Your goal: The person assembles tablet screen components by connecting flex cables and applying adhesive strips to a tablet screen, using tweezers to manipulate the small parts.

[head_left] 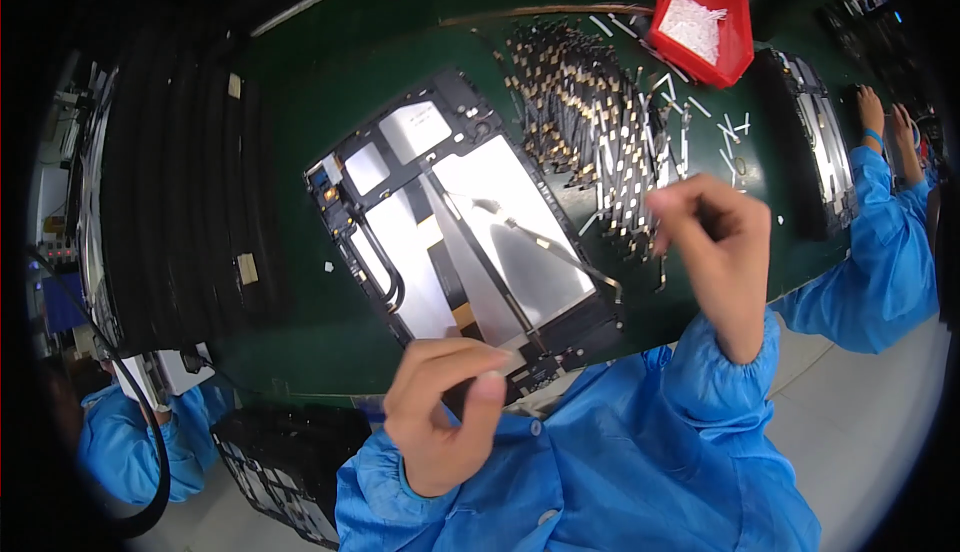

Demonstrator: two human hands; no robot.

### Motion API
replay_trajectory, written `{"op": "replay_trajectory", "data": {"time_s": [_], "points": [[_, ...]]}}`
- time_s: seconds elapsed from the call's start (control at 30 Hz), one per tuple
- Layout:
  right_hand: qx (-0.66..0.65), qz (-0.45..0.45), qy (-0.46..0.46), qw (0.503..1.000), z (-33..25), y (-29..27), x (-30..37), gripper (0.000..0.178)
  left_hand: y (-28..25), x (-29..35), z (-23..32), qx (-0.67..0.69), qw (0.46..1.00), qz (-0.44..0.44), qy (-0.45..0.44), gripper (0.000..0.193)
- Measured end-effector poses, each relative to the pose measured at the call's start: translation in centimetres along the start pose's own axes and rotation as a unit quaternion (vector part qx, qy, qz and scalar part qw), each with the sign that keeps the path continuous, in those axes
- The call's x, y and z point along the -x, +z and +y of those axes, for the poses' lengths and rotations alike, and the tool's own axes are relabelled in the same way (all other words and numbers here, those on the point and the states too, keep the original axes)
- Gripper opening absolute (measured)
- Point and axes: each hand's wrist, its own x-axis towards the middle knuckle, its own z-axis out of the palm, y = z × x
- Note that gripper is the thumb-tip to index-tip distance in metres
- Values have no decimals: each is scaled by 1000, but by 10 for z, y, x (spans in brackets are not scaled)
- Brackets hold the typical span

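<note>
A tablet-like device [436, 262] lies open on the green table before me, its black frame set with silvery metal plates. One thin dark flex cable [541, 241] rests loosely across its right plate, and a longer dark strip [482, 260] runs slantwise down the middle. At the device's near edge is my left hand [445, 414], thumb and index tips drawn together beside a small pale tab. My right hand [718, 252] is raised right of the device, near the pile of flex cables [590, 122], fingers curled in a pinch. What either pinch holds, if anything, is too small to tell.
A red bin [738, 32] of white strips stands at the far right, with loose strips scattered near it. Black stacked trays [185, 202] line the left side. More devices [815, 142] are stacked at right, beside a co-worker's blue sleeve [875, 252]. Another person sits lower left.
</note>
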Motion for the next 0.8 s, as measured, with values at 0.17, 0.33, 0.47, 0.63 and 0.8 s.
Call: {"op": "replay_trajectory", "data": {"time_s": [0.17, 0.33, 0.47, 0.63, 0.8], "points": [[29, 33, -19, 999, 1, 4, -2, 8, -29, 21, -17, -62, 988, 136, -40, 13], [-31, -130, -94, 987, -22, 29, 33, 9, -48, 56, -22, 82, 970, 63, -221, 29], [-38, -230, -144, 962, -23, 70, 43, 15, -43, 62, -17, 115, 967, 13, -226, 41], [28, -251, -127, 959, -17, 91, 44, 13, -48, 64, -3, 145, 960, -57, -234, 58], [71, -221, -172, 957, -8, 95, 50, 12, -48, 70, -6, 222, 942, -57, -246, 65]]}}
